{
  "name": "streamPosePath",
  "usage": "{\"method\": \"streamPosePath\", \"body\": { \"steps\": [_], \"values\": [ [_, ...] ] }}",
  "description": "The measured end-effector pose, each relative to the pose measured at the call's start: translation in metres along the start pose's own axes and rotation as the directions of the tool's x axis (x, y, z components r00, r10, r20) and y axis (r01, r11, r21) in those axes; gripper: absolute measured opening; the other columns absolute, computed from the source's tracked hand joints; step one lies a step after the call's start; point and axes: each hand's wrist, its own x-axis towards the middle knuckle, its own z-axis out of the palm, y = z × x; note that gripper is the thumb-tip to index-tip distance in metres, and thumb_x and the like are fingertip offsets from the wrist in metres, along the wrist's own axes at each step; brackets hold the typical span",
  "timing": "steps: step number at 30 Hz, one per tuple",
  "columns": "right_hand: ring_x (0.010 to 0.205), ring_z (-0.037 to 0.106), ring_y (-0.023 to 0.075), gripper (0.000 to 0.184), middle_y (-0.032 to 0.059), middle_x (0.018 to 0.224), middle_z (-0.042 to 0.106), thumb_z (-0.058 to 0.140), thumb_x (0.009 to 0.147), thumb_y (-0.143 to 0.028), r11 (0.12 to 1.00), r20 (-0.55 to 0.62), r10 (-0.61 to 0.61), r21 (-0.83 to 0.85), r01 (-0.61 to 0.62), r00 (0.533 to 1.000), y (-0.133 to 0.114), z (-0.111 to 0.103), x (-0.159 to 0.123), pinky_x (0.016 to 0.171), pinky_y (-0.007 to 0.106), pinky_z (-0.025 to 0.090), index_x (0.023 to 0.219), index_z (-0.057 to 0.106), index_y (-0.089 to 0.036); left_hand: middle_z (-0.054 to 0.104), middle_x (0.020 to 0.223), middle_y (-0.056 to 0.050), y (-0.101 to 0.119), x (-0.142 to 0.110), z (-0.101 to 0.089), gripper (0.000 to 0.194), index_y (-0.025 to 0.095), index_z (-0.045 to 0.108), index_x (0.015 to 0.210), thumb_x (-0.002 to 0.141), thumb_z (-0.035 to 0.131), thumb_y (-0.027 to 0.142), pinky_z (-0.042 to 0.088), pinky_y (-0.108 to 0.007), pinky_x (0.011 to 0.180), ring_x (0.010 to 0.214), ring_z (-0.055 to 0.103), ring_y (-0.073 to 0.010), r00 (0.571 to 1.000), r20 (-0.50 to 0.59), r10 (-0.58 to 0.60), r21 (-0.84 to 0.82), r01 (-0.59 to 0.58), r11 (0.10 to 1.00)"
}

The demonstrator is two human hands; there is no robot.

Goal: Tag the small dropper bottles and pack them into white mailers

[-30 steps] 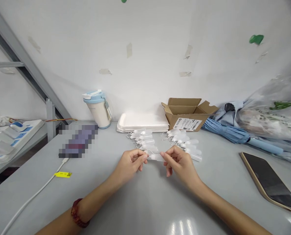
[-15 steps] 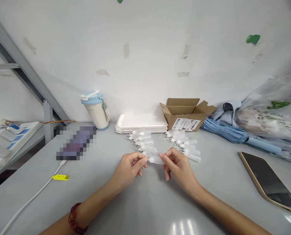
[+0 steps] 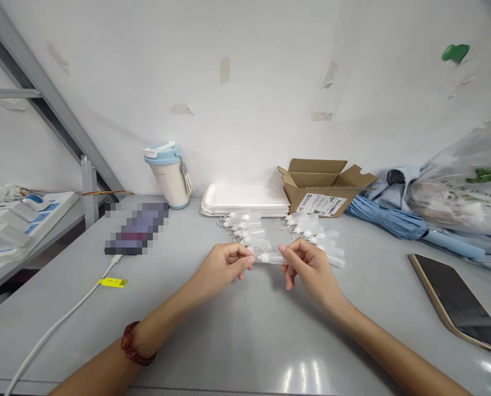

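A small translucent squeeze bottle [image 3: 272, 258] lies sideways between my hands, just above the table. My right hand [image 3: 309, 269] is closed, thumb and fingers pinching its base end. At its narrow tip, the closed fingertips of my left hand [image 3: 231, 265] are pressed together. Something thin shows between them and the bottle, too small to name. Behind my hands lie two groups of similar bottles with thin loops at their necks, the left group [image 3: 251, 232] and the right group [image 3: 307, 225]. My right hand partly covers the right group.
Behind the bottles are a stack of white padded envelopes [image 3: 249, 199] and an open cardboard box [image 3: 317, 195]. A tumbler [image 3: 171, 179] and a blurred-out device [image 3: 140, 228] on a white cable stand left. To the right lie a folded blue umbrella [image 3: 387, 217] and a phone [image 3: 459, 302].
The camera view has shifted, moving the whole scene slightly right and up. My left fingertips and the bottle's tip are a little farther apart, and more of the bottle shows.
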Motion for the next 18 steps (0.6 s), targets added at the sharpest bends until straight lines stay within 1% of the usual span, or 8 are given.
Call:
{"method": "streamPosePath", "body": {
  "steps": [3,6,11,14,16,18],
  "values": [
    [0.030,0.049,0.0076,0.036,-0.0054,0.050,0.055,0.057,0.079,-0.048,1.000,-0.004,-0.002,-0.022,0.002,1.000,0.0027,0.0011,-0.0006,0.036,0.018,0.033,0.066,0.043,-0.019,0.059,0.066,0.000,0.0000,-0.0015,0.0019,0.018,0.015,0.060,0.072,0.077,0.057,0.031,0.039,-0.021,0.051,0.052,0.048,-0.0084,1.000,0.018,0.006,0.019,-0.006,1.000],
    [0.030,0.047,0.0063,0.036,-0.0056,0.051,0.055,0.057,0.079,-0.048,1.000,0.010,0.007,-0.014,-0.007,1.000,0.0063,0.0018,-0.0003,0.034,0.018,0.031,0.066,0.041,-0.019,0.058,0.064,0.000,-0.0006,-0.0031,0.0039,0.018,0.015,0.059,0.069,0.077,0.056,0.030,0.039,-0.021,0.051,0.050,0.047,-0.0079,1.000,0.022,0.014,0.038,-0.015,0.999],
    [0.029,0.044,0.0060,0.035,-0.0062,0.051,0.054,0.055,0.080,-0.049,1.000,0.058,0.018,-0.003,-0.018,0.998,0.0094,0.0009,0.0019,0.033,0.017,0.028,0.067,0.040,-0.020,0.058,0.065,0.000,-0.0023,-0.0041,0.0055,0.018,0.015,0.060,0.070,0.078,0.055,0.031,0.039,-0.022,0.051,0.050,0.048,-0.0084,0.999,0.048,0.004,0.067,-0.007,0.998],
    [0.031,0.046,0.0060,0.034,-0.0059,0.053,0.054,0.053,0.082,-0.049,1.000,0.070,0.010,-0.025,-0.009,0.998,0.0083,-0.0007,0.0028,0.035,0.018,0.030,0.069,0.041,-0.020,0.058,0.065,0.001,-0.0021,-0.0027,0.0054,0.019,0.015,0.060,0.071,0.078,0.055,0.032,0.039,-0.022,0.051,0.051,0.048,-0.0083,0.999,0.043,0.010,0.069,-0.013,0.998],
    [0.034,0.049,0.0067,0.032,-0.0052,0.055,0.055,0.051,0.083,-0.048,0.999,0.075,-0.011,-0.049,0.015,0.997,0.0070,-0.0019,0.0029,0.039,0.020,0.035,0.071,0.044,-0.019,0.058,0.064,0.001,-0.0014,-0.0008,0.0047,0.019,0.015,0.060,0.071,0.078,0.056,0.032,0.038,-0.022,0.052,0.050,0.048,-0.0082,1.000,0.021,0.015,0.054,-0.016,0.998],
    [0.040,0.052,0.0081,0.027,-0.0047,0.058,0.055,0.051,0.084,-0.045,0.996,0.077,-0.044,-0.069,0.050,0.996,0.0061,-0.0032,0.0029,0.044,0.021,0.039,0.078,0.046,-0.019,0.057,0.063,0.001,-0.0015,0.0020,0.0032,0.019,0.015,0.060,0.072,0.077,0.057,0.033,0.038,-0.022,0.052,0.050,0.047,-0.0081,1.000,-0.014,0.019,0.027,-0.018,0.999]
  ]
}}
